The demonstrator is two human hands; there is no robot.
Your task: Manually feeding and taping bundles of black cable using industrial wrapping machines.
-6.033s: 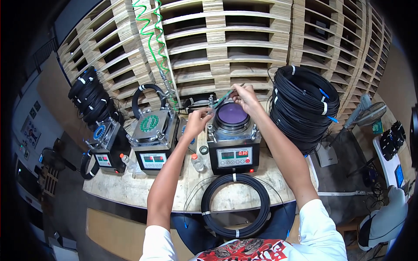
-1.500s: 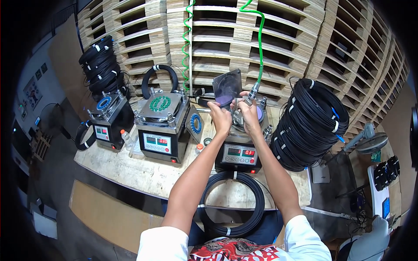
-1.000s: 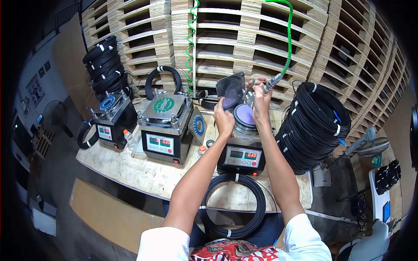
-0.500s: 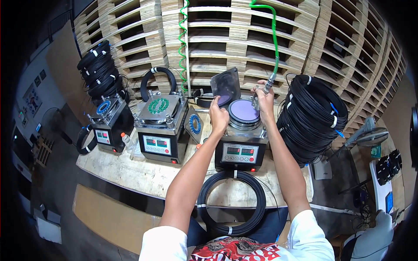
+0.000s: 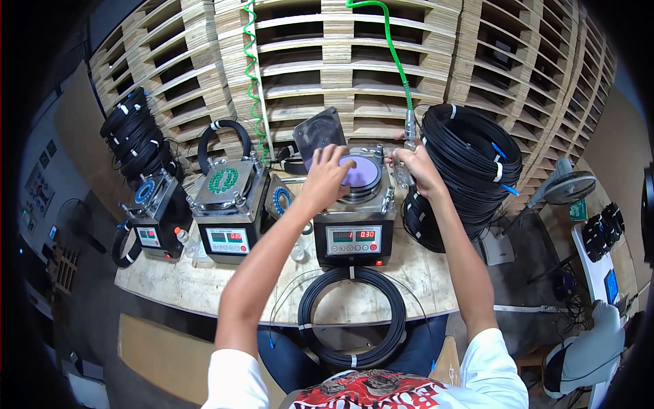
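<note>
My left hand (image 5: pixel 328 176) is open over the lavender round pad (image 5: pixel 368 170) of the nearest bench polishing machine (image 5: pixel 354 240), its fingers spread; whether the fingertips touch the pad I cannot tell. To the right of the pad, my right hand (image 5: pixel 420 169) is closed round an air blow gun (image 5: pixel 410 128) on a green hose (image 5: pixel 395 48). Its nozzle end is partly hidden. A grey square plate (image 5: pixel 319 133) stands tilted behind the machine. Part of another lavender disc (image 5: pixel 308 164) shows beyond my left hand.
Two similar machines stand to the left, one with a ring of green connectors (image 5: pixel 223 181). Right of my right hand rises a tall stack of black cable coils (image 5: pixel 470 163). One coil (image 5: pixel 306 307) overhangs the table's front edge. Wooden pallets (image 5: pixel 300 51) line the back.
My left hand has moved from beside the pad to over it. My right hand and the air gun have drawn rightward off the pad. The view has shifted, and the front machine's display reads differently.
</note>
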